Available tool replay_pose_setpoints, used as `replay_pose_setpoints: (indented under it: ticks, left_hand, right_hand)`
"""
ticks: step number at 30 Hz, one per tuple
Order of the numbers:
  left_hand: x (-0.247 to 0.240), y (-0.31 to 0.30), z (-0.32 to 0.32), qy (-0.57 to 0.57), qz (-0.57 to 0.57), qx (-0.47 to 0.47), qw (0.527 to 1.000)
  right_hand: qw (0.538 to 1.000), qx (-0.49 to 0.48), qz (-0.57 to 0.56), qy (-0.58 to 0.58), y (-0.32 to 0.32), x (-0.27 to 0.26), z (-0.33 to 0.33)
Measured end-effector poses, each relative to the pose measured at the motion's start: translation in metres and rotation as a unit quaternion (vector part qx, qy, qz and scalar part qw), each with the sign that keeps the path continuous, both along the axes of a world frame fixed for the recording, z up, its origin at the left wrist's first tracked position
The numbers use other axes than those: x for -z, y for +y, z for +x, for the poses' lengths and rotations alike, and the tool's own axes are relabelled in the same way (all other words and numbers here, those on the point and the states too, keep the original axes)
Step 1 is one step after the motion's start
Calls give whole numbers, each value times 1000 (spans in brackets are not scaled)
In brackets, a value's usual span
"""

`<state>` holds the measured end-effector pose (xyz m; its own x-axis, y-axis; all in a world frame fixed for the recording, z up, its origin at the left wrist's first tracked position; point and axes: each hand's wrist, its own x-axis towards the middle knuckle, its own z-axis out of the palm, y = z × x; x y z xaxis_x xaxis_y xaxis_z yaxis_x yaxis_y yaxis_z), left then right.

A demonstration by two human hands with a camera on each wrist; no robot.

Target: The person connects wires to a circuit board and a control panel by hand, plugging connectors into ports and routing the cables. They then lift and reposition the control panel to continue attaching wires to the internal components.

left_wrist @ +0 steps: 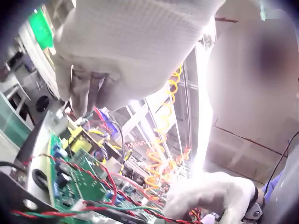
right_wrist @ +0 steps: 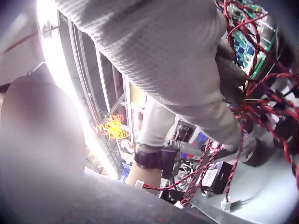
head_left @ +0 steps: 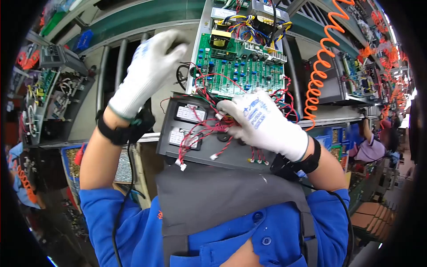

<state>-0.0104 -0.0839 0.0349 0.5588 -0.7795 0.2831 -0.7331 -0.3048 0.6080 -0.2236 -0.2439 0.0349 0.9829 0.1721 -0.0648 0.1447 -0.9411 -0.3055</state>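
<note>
My right hand (head_left: 262, 122), in a white knit glove, grips a bundle of twisted red-and-black wires (head_left: 212, 126) above a dark grey metal panel (head_left: 204, 153). White plugs hang at the wires' ends. In the right wrist view the gloved fingers close round the wires (right_wrist: 268, 109), and part of the bundle is hidden behind them. My left hand (head_left: 153, 66), gloved too, is raised left of the green circuit board (head_left: 240, 73). Its fingers are loosely bent, with nothing showing between them. The board sits in a metal chassis with a yellow transformer (head_left: 220, 38).
Two black modules with white labels (head_left: 190, 113) sit on the panel. Metal rollers (head_left: 103, 75) lie left of the chassis. An orange coiled air hose (head_left: 315, 84) hangs at the right. Other open chassis (head_left: 64, 60) stand at the far left.
</note>
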Motion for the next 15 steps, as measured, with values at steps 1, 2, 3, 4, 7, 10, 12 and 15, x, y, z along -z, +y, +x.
replay_pose_setpoints:
  ticks: [1,2,3,4,7,10,12,15]
  left_hand:
    - [-3,17,-1,38,24,4,999]
    - [-6,31,-7,78,46,6,996]
    - [-8,40,-15,86,86,8,992]
    - [-10,49,-24,96,123,8,988]
    - [-6,60,-42,103,135,56,984]
    - [1,48,-51,11,123,45,991]
    - [25,42,-49,-57,73,59,994]
    - [28,26,-42,-77,61,122,988]
  right_hand:
    - [998,6,59,6,-5,3,1]
    - [993,10,116,14,-10,6,1]
    - [979,33,199,-31,-15,10,-1]
    - [952,113,265,99,-15,-17,0]
    - [833,173,503,150,-30,-27,-12]
    - [769,176,594,156,-34,-40,-20]
    - [776,180,580,169,-36,-51,-21]
    - [797,212,540,167,-39,-65,-23]
